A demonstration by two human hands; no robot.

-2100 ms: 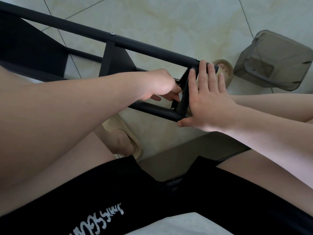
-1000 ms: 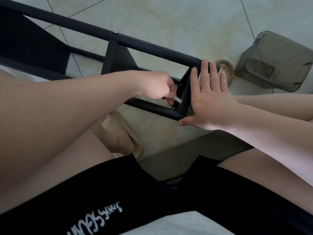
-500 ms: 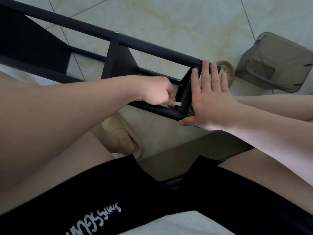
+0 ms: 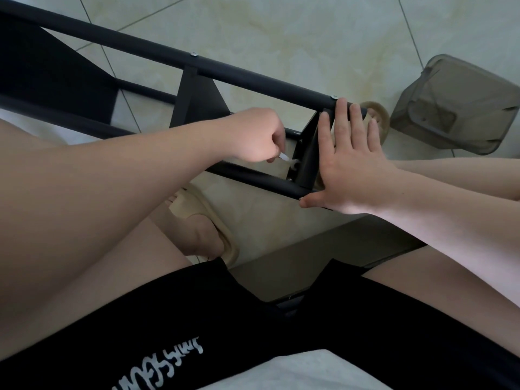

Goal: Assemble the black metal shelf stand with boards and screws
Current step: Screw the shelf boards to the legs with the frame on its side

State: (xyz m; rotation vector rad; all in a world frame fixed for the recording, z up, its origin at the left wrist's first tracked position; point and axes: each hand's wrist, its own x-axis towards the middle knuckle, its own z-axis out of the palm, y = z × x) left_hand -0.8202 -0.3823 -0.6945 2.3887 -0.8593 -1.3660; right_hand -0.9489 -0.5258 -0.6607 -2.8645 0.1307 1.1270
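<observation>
The black metal shelf stand point(image 4: 253, 77) lies on its side across the tiled floor, its tubes running from upper left to the centre. A black board point(image 4: 308, 153) sits between two tubes at the stand's near end. My right hand point(image 4: 349, 161) presses flat against that board's outer face, fingers straight, thumb on the lower tube. My left hand point(image 4: 259, 142) grips a small silver wrench point(image 4: 287, 159) whose tip meets a fastener on the board's inner side. Another board point(image 4: 197, 105) is fixed further along. Screw heads point(image 4: 334, 97) show on the upper tube.
A grey translucent plastic bin point(image 4: 455, 105) lies tipped on the floor at the right. My feet in beige slippers point(image 4: 208, 218) rest under and beyond the stand. A dark flat panel point(image 4: 323, 260) lies on the floor between my knees.
My left hand has turned the small wrench at the board's inner side, its silver end swinging slightly down. My right hand stays pressed on the board.
</observation>
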